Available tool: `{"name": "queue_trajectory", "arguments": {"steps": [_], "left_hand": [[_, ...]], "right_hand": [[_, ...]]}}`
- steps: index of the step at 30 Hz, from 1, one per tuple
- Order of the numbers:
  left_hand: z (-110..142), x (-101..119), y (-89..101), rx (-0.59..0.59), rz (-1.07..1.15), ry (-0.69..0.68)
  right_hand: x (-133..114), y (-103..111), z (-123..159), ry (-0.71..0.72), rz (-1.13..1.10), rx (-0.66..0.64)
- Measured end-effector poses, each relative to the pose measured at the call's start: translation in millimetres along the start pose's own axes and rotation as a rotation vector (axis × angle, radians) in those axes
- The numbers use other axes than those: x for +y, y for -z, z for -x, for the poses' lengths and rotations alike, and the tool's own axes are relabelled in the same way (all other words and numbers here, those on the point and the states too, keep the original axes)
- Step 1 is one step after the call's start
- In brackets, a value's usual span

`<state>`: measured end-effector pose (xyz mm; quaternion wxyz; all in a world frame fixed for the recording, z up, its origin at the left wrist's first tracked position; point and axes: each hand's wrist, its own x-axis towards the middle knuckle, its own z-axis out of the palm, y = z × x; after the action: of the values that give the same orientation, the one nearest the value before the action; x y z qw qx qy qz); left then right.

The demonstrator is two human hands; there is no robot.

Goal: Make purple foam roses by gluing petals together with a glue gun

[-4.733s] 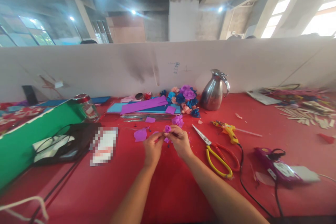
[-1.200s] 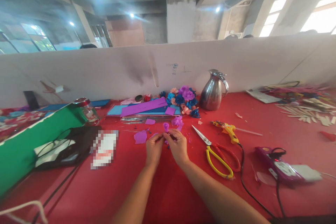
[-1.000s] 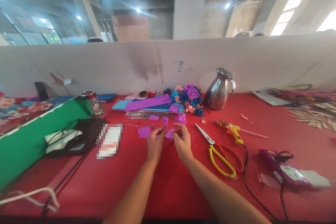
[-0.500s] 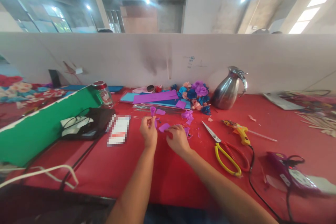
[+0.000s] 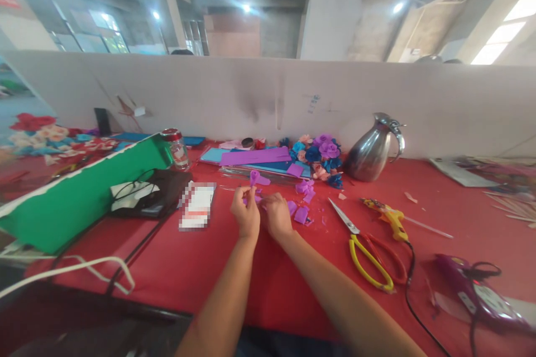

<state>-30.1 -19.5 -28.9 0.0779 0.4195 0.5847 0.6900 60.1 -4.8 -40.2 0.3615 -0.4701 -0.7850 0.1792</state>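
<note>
My left hand (image 5: 247, 215) pinches the base of a small purple paper flower (image 5: 254, 177) and keeps it upright, its rolled top showing above the fingertips. Close beside it on the right is my right hand (image 5: 277, 215), fingers bent and drawn together; what they hold, if anything, is hidden. A bit of purple paper shows between the two hands. Loose purple paper petals (image 5: 301, 214) lie just right of my right hand, and crumpled purple paper pieces (image 5: 305, 187) sit behind them.
Scissors (image 5: 364, 251), a yellow glue gun (image 5: 393, 220) and a purple device with a cord (image 5: 481, 293) lie to the right. Behind are purple paper strips (image 5: 253, 156), paper flowers (image 5: 324, 150) and a metal jug (image 5: 371, 150). A green board (image 5: 84, 198) and jar (image 5: 179, 150) stand left.
My right hand has moved left from the loose petals to beside my left hand. The left hand still holds the purple flower. The whole view has shifted slightly.
</note>
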Motion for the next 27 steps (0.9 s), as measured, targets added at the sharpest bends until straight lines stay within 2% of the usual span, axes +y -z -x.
{"name": "queue_trajectory", "arguments": {"steps": [3,5,8,12,16,18,23,25,27], "left_hand": [[-4,-7,-3.0,-0.005,0.098,0.095],[-6,-12,-6.3,-0.027,0.206,0.173],[-4,-17,-11.6,-0.090,0.288,0.243],[4,-17,-16.7,-0.213,0.253,0.249],[13,-11,-21.0,-0.305,0.197,0.209],[16,-6,-22.9,-0.347,0.236,0.238],[22,1,-25.0,-0.555,0.389,0.398],[23,-2,-25.3,-0.605,0.378,0.385],[23,-9,-25.6,-0.579,0.300,0.335]], "right_hand": [[19,15,2,-0.294,-0.542,0.178],[29,24,5,-0.456,-0.790,0.221],[40,36,10,-0.535,-0.974,0.229],[49,47,15,-0.645,-1.268,0.314],[52,56,13,-0.647,-1.333,0.372],[50,59,12,-0.668,-1.337,0.367],[38,55,15,-0.649,-1.275,0.219],[34,52,16,-0.618,-1.229,0.162],[33,52,16,-0.589,-1.208,0.168]]}}
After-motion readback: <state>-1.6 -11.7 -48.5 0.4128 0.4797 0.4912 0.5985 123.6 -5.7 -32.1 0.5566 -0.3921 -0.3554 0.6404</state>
